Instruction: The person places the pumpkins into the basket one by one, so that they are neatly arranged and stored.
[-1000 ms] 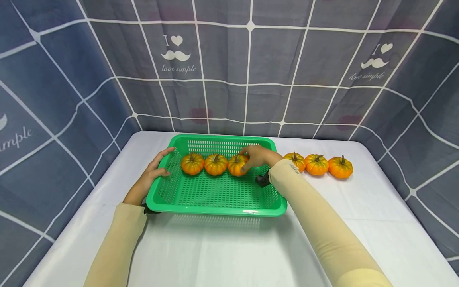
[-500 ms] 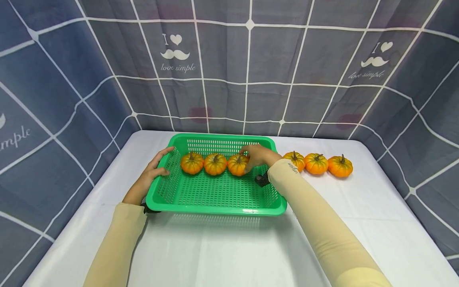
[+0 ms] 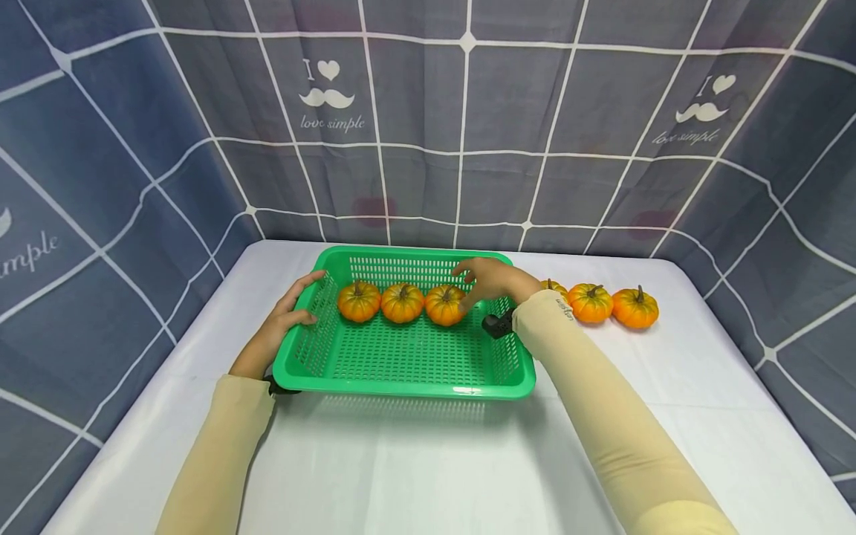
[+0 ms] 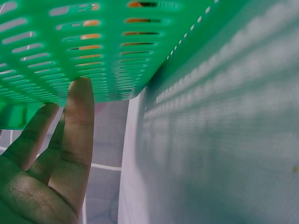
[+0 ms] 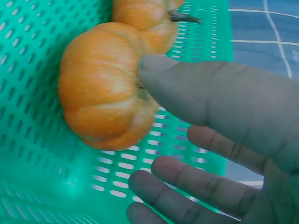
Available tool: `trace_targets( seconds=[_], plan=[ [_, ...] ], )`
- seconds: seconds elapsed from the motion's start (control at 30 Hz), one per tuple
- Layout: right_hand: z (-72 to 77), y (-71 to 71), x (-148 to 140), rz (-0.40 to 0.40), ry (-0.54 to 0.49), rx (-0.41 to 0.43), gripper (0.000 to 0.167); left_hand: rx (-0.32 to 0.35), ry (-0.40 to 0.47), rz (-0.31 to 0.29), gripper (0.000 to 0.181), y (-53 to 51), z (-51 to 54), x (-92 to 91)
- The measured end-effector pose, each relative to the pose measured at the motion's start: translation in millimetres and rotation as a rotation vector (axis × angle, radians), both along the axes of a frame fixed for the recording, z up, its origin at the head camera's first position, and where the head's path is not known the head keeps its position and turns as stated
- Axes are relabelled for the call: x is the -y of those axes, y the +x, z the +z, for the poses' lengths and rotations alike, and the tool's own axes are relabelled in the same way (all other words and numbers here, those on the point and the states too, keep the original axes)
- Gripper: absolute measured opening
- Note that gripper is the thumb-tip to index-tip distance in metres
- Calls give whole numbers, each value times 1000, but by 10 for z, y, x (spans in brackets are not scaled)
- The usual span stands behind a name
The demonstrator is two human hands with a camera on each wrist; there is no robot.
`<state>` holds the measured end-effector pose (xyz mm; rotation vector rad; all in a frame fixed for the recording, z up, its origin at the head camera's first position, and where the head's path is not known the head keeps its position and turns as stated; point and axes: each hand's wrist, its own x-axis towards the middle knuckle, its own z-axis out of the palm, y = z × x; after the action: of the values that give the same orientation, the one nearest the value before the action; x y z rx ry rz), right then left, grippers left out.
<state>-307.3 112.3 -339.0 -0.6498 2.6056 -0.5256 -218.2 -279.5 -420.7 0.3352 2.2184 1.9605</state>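
Observation:
A green plastic basket [image 3: 401, 388] holds three small orange pumpkins in a row. My left hand [image 3: 277, 327] grips the basket's left rim, and in the left wrist view its fingers [image 4: 78, 126] lie along the slotted outer wall. Inside the basket's right end, my right hand [image 3: 491, 279] has its fingers spread beside the rightmost pumpkin [image 3: 444, 305]. Seen from the right wrist, the thumb overlaps that pumpkin [image 5: 100, 88] near its stem while the other fingers stand apart from it; whether the thumb touches cannot be told. The middle pumpkin [image 3: 403, 303] and left pumpkin [image 3: 359, 302] sit alongside.
Three more pumpkins stand in a row on the white-covered table [image 3: 414, 468], right of the basket: a near one [image 3: 555, 288] partly behind my right sleeve, a middle one [image 3: 591, 303] and a far one [image 3: 635, 307]. A grey checked curtain [image 3: 414, 186] surrounds the table.
My right hand has loosened its hold on the rightmost pumpkin in the basket and shifted slightly up and right, its fingers opening. The left hand keeps its place on the rim.

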Motion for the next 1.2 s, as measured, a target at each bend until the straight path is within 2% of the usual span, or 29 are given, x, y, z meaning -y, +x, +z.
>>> trace_targets(
  seconds=[0.17,0.33,0.5,0.67,0.83,0.97,1.2],
  plan=[
    [74,36,-110,13,-86,8,73,-2,-10,5,87,-1,11,-1],
    [116,71,-223,21,-237,43,68,-7,-11,3,87,-8,5,0],
    [114,92,-353,35,-389,87,66,-8,3,-5,87,-7,-11,2],
    [102,124,-493,51,-499,136,64,-4,14,-8,87,1,-20,5],
    [87,160,-598,37,-615,181,58,-23,-27,6,87,-5,-18,4],
    [53,178,-685,17,-695,204,57,-8,-13,3,87,-4,-15,4],
    [-23,258,-839,-54,-837,236,57,-18,-38,9,87,-10,-17,3]
  ],
)
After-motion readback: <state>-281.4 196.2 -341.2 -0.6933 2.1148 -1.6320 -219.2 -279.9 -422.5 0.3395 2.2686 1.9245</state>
